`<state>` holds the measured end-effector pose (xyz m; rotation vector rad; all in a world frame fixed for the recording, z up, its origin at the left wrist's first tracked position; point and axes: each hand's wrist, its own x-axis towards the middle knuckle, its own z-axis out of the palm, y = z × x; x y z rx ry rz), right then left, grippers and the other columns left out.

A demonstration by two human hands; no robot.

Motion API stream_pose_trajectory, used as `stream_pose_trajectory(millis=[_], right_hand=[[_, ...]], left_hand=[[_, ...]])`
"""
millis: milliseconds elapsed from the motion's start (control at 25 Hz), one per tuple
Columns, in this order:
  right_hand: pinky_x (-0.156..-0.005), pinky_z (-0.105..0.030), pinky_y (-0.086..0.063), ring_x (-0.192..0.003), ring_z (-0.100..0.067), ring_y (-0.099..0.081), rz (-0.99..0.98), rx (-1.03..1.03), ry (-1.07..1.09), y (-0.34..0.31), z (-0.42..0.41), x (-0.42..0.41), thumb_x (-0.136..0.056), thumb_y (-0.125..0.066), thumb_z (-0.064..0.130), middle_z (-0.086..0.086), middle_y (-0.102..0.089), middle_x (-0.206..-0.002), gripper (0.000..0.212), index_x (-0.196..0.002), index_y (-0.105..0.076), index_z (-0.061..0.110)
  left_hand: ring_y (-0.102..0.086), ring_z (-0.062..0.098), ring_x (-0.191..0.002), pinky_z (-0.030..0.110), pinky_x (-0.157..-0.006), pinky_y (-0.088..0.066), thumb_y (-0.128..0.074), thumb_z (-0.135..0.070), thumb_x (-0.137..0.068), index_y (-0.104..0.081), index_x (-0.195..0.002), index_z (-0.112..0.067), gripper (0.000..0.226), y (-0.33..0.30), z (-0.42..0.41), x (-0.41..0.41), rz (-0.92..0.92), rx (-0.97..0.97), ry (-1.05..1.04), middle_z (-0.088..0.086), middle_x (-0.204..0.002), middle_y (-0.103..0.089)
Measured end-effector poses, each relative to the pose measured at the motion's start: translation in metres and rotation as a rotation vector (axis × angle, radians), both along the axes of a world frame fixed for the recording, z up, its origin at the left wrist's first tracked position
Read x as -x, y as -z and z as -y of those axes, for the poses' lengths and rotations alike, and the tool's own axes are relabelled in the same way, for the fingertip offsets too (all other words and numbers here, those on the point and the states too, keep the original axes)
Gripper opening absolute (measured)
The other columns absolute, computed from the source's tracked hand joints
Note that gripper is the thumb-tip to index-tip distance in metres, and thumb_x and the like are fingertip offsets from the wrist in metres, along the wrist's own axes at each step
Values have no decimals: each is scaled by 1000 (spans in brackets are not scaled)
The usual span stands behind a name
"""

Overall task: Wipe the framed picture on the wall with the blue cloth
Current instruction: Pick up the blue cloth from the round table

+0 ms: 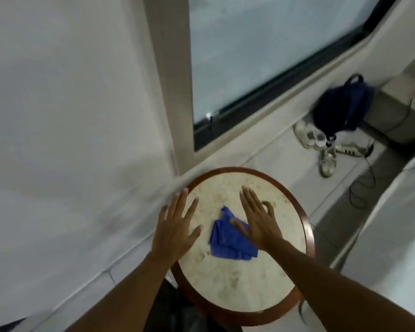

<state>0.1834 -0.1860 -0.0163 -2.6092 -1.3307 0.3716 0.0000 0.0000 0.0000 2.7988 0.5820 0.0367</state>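
The blue cloth (233,238) lies crumpled near the middle of the round table (304,226), between the 2 hands. The right hand (256,221) is nearer: its fingers are spread flat and its thumb side touches or overlaps the cloth's right part. The left hand (177,224), also spread and holding nothing, sits at the table's left edge, a little apart from the cloth. The cloth's long axis runs from the far point toward the near right. I judge the right hand should grasp it. No framed picture is visible here. No containers are in view.
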Motion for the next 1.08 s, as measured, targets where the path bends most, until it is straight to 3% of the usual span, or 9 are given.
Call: stream_pose_trajectory(millis=[160, 240, 360, 480, 560, 760, 880, 1000, 1080], right_hand=[[-116, -48, -18, -148, -13, 14, -88, 231, -30, 153, 39, 10, -93, -15, 74, 5, 20, -160, 85, -154, 8, 20], [-115, -46, -20, -149, -16, 7, -49, 194, -31, 206, 35, 2, -93, -21, 72, 1, 13, -162, 88, -155, 4, 15], [-110, -36, -20, -150, -18, -2, 22, 105, -35, 258, 19, -9, -91, -31, 70, -5, -2, -164, 90, -155, -7, 10], [-114, -32, -14, -150, -17, -6, 76, 29, -28, 281, 17, -8, -94, -32, 65, -5, -7, -163, 83, -154, -13, 10], [-115, -34, -19, -149, -17, -13, 87, -11, -52, 280, 17, -6, -99, -32, 55, -5, -16, -161, 70, -153, -22, 10], [-98, -40, -46, -134, -25, -46, 97, -126, -46, 259, 5, 10, -97, -54, 20, -11, -51, -143, 40, -134, -55, 3], [-101, -41, -44, -132, -25, -46, 40, -132, -27, 228, 1, 20, -86, -73, 11, -15, -58, -135, 48, -130, -58, 1], [-109, -37, -30, -136, -22, -39, 20, -175, -30, 152, 4, 35, -80, -77, 13, -11, -47, -143, 62, -136, -53, 4], [-108, -33, -26, -137, -19, -38, 49, -270, -44, 87, -2, 44, -82, -73, 17, -7, -39, -146, 62, -138, -49, 6]], left_hand=[[-21, 33, -154, 60, -116, -35, -50, -50, -98, -18, -159, -23, 74, 160, 43, -12, -169, 152, 40, 11, -169, -12], [-18, 31, -155, 60, -117, -32, -45, -50, -101, -12, -159, -24, 72, 220, 50, -27, -165, 165, 52, 10, -169, -11], [-25, 33, -153, 59, -116, -31, -36, -49, -102, -25, -159, -18, 67, 284, 52, -54, -118, 87, 86, 14, -167, -24], [-18, 30, -155, 61, -119, -14, -23, -46, -106, -20, -161, -17, 62, 313, 56, -59, -92, -50, 81, 14, -168, -19], [-15, 29, -156, 63, -119, -8, -19, -44, -108, -16, -161, -16, 60, 312, 60, -61, -79, -126, 82, 12, -169, -18], [-22, 30, -154, 61, -118, -25, -24, -42, -105, -23, -158, -15, 60, 276, 62, -67, -231, -174, 91, 8, -166, -28], [-23, 30, -154, 60, -116, -30, -17, -40, -103, -31, -157, -14, 62, 238, 62, -64, -254, -120, 66, 8, -165, -31], [-36, 31, -148, 61, -107, -43, -28, -39, -101, -45, -151, -11, 60, 159, 63, -48, -116, -122, 6, 9, -159, -42], [-36, 31, -148, 60, -109, -42, -32, -41, -102, -43, -152, -11, 59, 99, 58, -34, -2, -165, -6, 9, -161, -39]])
